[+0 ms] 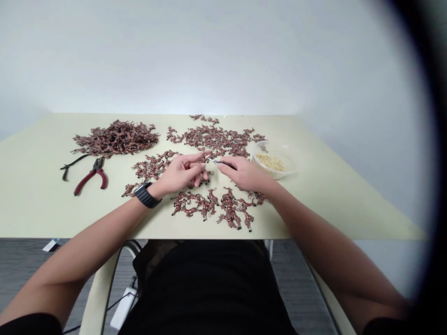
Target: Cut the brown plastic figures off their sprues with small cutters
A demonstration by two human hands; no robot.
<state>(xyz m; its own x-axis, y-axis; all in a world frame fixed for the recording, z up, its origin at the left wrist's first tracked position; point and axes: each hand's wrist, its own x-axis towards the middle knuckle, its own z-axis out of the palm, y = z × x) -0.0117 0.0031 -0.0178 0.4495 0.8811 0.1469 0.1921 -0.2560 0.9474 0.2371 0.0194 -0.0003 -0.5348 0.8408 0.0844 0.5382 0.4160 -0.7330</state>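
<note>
My right hand (240, 173) is closed round slim dark-handled tweezers (226, 164), whose thin metal tip points left towards the fingers of the other hand. My left hand (183, 172), with a dark watch on its wrist, has the index finger stretched out and the thumb and other fingers curled in. Anything small between those fingers is too tiny to make out. Both hands are raised over brown deer-shaped figures, some partly hidden beneath them. A loose group of deer figures (230, 207) lies nearest the table's front edge, and another cluster (216, 137) spreads behind the hands.
At the back left is a heaped pile of deer figures (118, 137). Red-handled pliers (94, 177) lie in front of it, beside a dark curved piece (71, 165). A clear plastic bowl (291, 165) with small golden bits stands right of my hands. The pale table (335, 200) meets a wall.
</note>
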